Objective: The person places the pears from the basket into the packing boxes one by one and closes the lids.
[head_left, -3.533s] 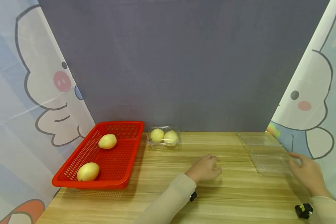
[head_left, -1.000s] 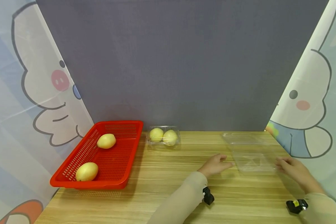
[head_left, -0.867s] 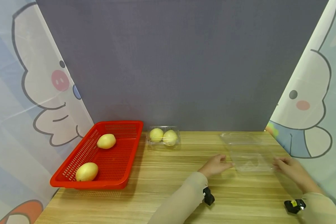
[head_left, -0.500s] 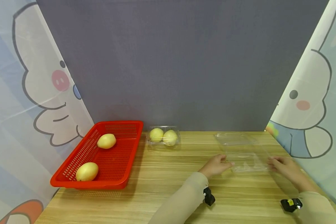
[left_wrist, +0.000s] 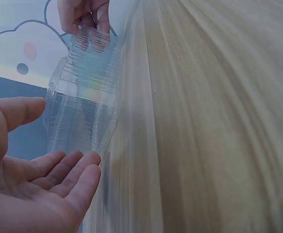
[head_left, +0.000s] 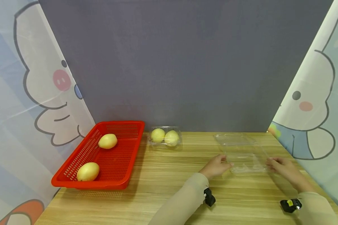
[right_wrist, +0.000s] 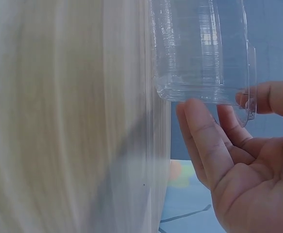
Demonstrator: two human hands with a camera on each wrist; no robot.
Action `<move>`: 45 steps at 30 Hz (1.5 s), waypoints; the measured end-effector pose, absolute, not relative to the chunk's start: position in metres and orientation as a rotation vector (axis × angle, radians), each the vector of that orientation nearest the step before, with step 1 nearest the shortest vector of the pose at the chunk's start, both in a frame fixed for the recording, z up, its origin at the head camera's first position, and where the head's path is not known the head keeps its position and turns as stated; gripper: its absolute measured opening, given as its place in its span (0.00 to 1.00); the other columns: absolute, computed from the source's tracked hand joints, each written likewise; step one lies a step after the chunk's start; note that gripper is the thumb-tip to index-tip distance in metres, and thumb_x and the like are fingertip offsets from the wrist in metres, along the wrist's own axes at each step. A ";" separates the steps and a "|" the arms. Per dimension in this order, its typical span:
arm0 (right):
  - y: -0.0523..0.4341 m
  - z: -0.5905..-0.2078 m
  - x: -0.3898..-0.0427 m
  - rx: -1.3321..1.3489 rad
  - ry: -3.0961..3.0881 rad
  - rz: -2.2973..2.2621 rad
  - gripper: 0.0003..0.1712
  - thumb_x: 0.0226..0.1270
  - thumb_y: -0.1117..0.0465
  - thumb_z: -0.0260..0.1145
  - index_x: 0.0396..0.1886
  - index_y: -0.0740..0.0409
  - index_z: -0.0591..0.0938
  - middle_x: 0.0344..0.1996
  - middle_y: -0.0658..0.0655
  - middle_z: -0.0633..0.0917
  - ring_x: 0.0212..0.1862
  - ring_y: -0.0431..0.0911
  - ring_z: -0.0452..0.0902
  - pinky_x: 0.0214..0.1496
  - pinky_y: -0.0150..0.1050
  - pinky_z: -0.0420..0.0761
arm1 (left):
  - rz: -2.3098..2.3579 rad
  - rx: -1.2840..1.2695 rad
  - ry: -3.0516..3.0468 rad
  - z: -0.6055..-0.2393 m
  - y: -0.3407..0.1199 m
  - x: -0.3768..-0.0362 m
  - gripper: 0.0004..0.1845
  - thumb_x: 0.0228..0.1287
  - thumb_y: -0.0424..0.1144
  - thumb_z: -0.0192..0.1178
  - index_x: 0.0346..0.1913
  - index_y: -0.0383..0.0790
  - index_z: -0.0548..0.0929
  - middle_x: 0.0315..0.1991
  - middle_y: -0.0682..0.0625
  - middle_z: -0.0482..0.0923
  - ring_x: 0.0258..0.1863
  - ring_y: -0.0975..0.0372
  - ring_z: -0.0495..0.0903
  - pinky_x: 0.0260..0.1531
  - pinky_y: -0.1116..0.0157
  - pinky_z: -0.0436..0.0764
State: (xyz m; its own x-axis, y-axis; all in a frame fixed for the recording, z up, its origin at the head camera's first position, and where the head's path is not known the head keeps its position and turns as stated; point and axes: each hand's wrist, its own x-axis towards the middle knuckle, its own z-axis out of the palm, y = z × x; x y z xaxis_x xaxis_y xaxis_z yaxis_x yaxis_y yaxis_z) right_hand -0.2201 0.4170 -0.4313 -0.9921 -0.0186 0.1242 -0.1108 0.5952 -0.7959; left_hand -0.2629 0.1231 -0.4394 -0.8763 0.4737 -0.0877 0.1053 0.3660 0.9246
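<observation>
A clear plastic clamshell box stands on the right side of the table, its lid folded back toward the rear wall. My right hand pinches the box's right rim; in the right wrist view the thumb sits at the rim and the fingers lie against the outer wall. At the box's left side is my left hand. Its fingers are nearly straight and its thumb is spread apart in the left wrist view, close to the plastic; whether they touch it I cannot tell.
A red perforated basket on the left holds two yellow fruits. Another clear box with two pale yellow fruits stands against the grey back wall. Printed curtains border both sides of the wooden table.
The open clamshell box has slid left across the table with my right hand. My left hand moved right toward it earlier and has stayed nearly still over the last second.
</observation>
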 end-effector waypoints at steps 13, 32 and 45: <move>0.407 -0.431 -0.223 0.103 -2.754 1.387 0.30 0.84 0.59 0.42 0.57 0.91 0.66 0.50 0.82 0.78 0.39 0.27 0.76 0.42 0.31 0.83 | 1.524 0.517 2.289 -0.447 0.115 -0.271 0.32 0.71 0.53 0.61 0.74 0.47 0.68 0.62 0.57 0.74 0.62 0.57 0.74 0.56 0.56 0.77; 0.383 -0.436 -0.233 0.168 -2.772 1.494 0.26 0.83 0.58 0.47 0.53 0.85 0.69 0.51 0.79 0.78 0.44 0.39 0.82 0.46 0.36 0.84 | 1.568 0.526 2.220 -0.447 0.077 -0.270 0.34 0.74 0.52 0.57 0.77 0.45 0.63 0.66 0.53 0.70 0.65 0.54 0.70 0.57 0.52 0.76; 0.363 -0.436 -0.237 0.206 -2.732 1.605 0.21 0.82 0.60 0.49 0.49 0.81 0.71 0.48 0.73 0.80 0.44 0.46 0.83 0.47 0.37 0.84 | 1.578 0.551 2.252 -0.443 0.055 -0.271 0.33 0.74 0.50 0.57 0.75 0.40 0.64 0.65 0.50 0.71 0.64 0.53 0.72 0.56 0.54 0.78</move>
State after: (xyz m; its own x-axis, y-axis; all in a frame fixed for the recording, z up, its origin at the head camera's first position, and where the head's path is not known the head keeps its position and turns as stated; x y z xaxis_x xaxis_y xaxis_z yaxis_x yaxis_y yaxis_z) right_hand -0.2370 0.3630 -0.4363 -0.9910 -0.1286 0.0363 -0.0943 0.4806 -0.8719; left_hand -0.2711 0.0552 -0.4430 -0.8686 0.4929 -0.0505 0.1207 0.3092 0.9433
